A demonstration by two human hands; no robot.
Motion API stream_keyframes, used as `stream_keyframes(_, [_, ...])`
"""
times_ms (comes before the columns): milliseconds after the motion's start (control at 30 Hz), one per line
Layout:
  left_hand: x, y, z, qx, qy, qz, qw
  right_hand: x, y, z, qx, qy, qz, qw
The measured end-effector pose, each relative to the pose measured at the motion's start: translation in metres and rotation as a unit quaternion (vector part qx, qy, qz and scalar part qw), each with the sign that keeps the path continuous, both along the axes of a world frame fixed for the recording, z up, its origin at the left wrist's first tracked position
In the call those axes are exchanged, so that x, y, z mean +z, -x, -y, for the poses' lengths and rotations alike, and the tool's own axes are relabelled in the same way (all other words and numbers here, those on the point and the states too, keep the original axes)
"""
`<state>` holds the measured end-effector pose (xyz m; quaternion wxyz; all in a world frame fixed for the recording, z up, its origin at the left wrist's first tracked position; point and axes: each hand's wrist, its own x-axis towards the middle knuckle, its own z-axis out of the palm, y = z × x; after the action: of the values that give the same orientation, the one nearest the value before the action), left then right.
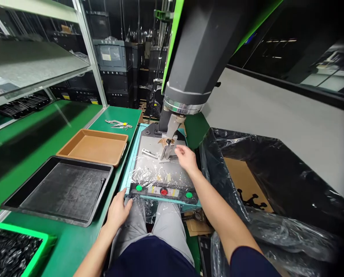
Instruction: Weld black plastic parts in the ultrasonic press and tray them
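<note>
My right hand [187,158] reaches onto the plastic-wrapped base plate [157,169] of a press machine, fingers curled at the small metal fixture [166,151] under the machine's horn [173,125]. Whether the fingers hold a small part is hidden. My left hand [118,209] rests open on the green bench edge, its thumb near the machine's left green button [138,188]. A red button [163,191] and a second green button [189,195] sit along the front panel.
A black tray [59,190] and a brown tray [95,146] lie on the green bench [73,242] to the left. A green bin of black parts [12,250] sits at the lower left. Pliers [118,124] lie farther back. A box lined with a black bag [276,184] stands on the right.
</note>
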<state>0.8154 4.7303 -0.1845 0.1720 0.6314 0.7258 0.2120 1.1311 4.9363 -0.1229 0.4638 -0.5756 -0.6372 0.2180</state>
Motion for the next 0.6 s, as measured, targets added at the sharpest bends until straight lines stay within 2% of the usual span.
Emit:
stream_keyframes(67, [0.007, -0.003, 0.003, 0.004, -0.008, 0.045, 0.999, 0.011, 0.011, -0.033, 0.007, -0.001, 0.071, 0.997])
stream_keyframes(133, [0.011, -0.005, 0.006, 0.011, -0.017, 0.085, 0.996, 0.015, 0.020, -0.051, 0.025, 0.009, 0.108, 0.994])
stream_keyframes(300, [0.018, -0.005, 0.006, 0.022, -0.009, 0.138, 0.990, 0.018, 0.024, -0.065, 0.037, 0.004, 0.120, 0.992])
stream_keyframes(400, [0.029, -0.011, -0.005, -0.006, -0.010, 0.184, 0.983, 0.026, 0.016, -0.061, 0.054, 0.011, 0.122, 0.991])
stream_keyframes(500, [0.049, -0.026, -0.024, -0.046, -0.027, 0.260, 0.964, 0.031, 0.008, -0.041, 0.101, 0.039, 0.104, 0.989])
stream_keyframes(600, [0.072, -0.046, -0.042, -0.074, -0.016, 0.353, 0.933, 0.030, 0.007, -0.004, 0.173, 0.126, -0.061, 0.975])
